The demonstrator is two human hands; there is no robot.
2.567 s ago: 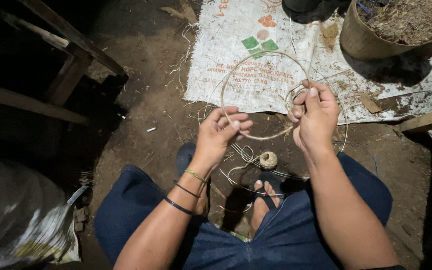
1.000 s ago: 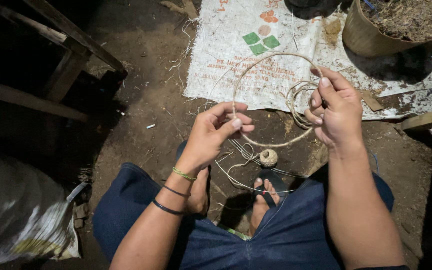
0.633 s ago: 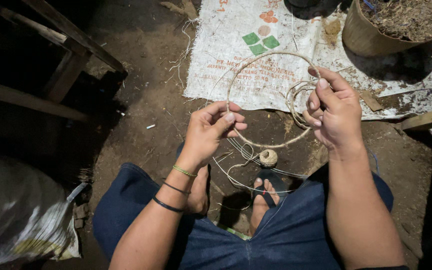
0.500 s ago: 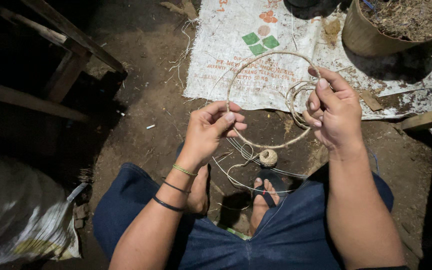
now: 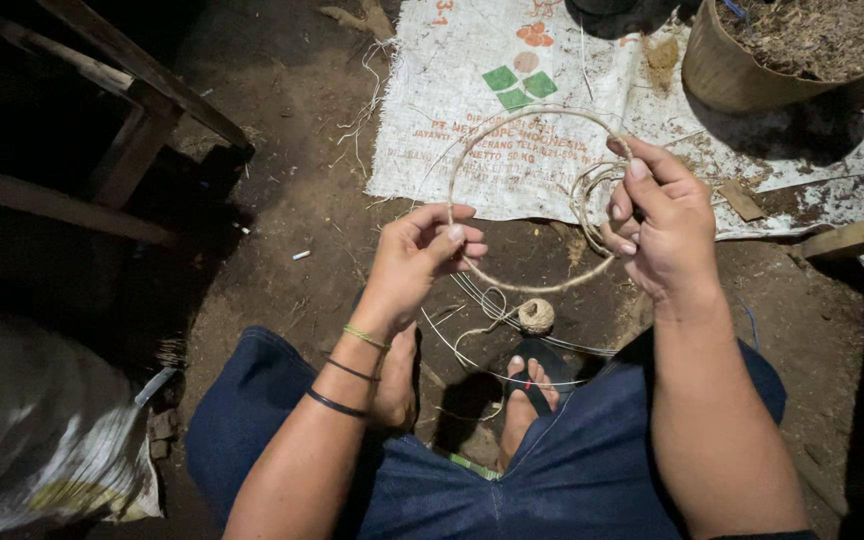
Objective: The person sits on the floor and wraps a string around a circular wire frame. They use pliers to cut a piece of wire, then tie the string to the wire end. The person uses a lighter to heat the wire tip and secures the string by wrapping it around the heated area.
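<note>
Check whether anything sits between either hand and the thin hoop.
Nothing visible does. The left hand pinches the hoop at its lower left, and the right hand grips its right side, where loose strands coil beside the fingers.

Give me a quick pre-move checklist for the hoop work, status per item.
1. Left hand pinching the thin hoop at its near-left rim: ok.
2. Right hand on the hoop's right side beside the small coil of wraps: ok.
3. Hoop closed all round: cannot tell, hands cover the joins.
4. Twine ball lying on the ground between the feet: ok.
5. Loose strands free of tangles near the sandalled foot: cannot tell.
</note>
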